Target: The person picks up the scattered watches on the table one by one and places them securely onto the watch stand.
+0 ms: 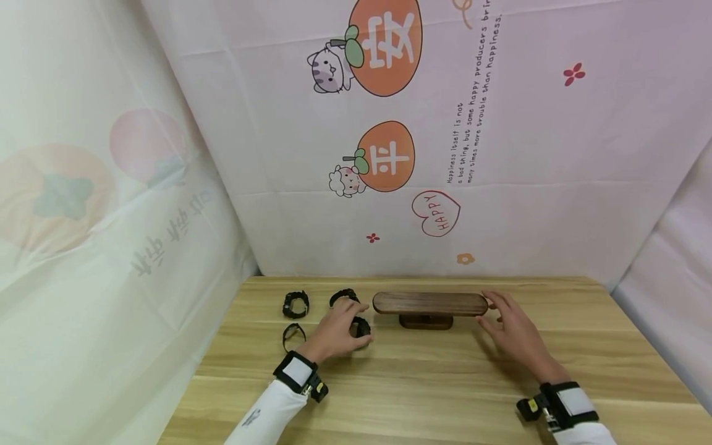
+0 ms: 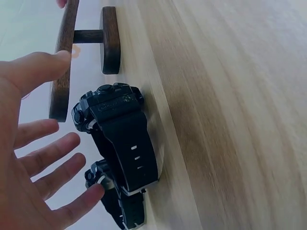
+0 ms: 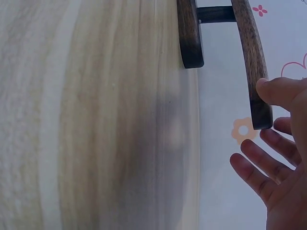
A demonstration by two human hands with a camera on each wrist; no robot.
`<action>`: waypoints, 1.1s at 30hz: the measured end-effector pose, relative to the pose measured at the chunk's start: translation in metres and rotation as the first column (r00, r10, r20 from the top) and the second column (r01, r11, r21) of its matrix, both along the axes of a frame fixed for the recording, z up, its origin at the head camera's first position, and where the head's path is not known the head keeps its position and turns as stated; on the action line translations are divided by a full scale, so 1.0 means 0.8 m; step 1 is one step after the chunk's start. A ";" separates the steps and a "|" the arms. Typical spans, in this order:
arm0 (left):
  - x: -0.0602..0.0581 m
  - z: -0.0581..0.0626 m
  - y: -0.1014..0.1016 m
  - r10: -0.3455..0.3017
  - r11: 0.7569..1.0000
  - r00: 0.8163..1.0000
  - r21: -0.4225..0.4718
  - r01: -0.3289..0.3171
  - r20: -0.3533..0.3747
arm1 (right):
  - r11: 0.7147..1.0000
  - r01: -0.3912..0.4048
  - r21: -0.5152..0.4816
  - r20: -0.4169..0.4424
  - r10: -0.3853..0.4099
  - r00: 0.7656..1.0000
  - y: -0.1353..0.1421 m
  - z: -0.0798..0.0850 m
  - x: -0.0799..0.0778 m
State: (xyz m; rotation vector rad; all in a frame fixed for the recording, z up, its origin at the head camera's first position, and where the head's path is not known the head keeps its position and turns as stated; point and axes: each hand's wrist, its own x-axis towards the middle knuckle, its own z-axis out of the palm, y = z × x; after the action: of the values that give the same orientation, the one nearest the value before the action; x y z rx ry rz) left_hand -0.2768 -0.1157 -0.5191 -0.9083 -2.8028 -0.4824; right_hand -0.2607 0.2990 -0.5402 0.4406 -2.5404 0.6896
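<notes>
A dark brown wooden watch stand (image 1: 431, 303) with a long rounded bar on a short post and base stands near the table's back. My left hand (image 1: 336, 330) is spread beside its left end, above the black watches. In the left wrist view its thumb overlaps the bar (image 2: 61, 93); the head view shows a small gap. At the other end, my right hand (image 1: 517, 337) has its thumb and forefinger about the bar's tip, fingers loosely extended; firm contact cannot be made out. One watch (image 1: 362, 330) lies partly behind my left hand, another (image 1: 344, 295) behind its fingertips.
Two more watches, a chunky black one (image 1: 295, 305) and a thinner one (image 1: 293, 335), lie at the left. Behind the light wooden table (image 1: 423, 389) hangs a printed white cloth (image 1: 528, 235), with another cloth (image 1: 83, 309) along the left side.
</notes>
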 end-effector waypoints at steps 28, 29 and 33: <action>0.005 -0.008 -0.015 -0.032 0.996 0.997 -0.082 0.038 0.077 | 0.994 -0.109 -0.032 -0.104 0.105 0.989 -0.006 0.002 -0.008; 0.005 -0.008 -0.015 -0.029 0.996 0.996 -0.084 0.036 0.078 | 0.993 -0.111 -0.031 -0.108 0.107 0.988 -0.006 0.002 -0.008; 0.005 -0.009 -0.015 -0.027 0.995 0.997 -0.096 0.034 0.078 | 0.993 -0.115 -0.028 -0.112 0.112 0.987 -0.007 0.003 -0.009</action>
State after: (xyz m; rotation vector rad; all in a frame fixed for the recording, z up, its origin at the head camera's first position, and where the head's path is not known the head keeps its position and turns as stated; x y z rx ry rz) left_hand -0.2727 -0.1274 -0.5260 -0.9735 -2.9080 -0.3953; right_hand -0.2681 0.2936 -0.5376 0.5987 -2.4109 0.7285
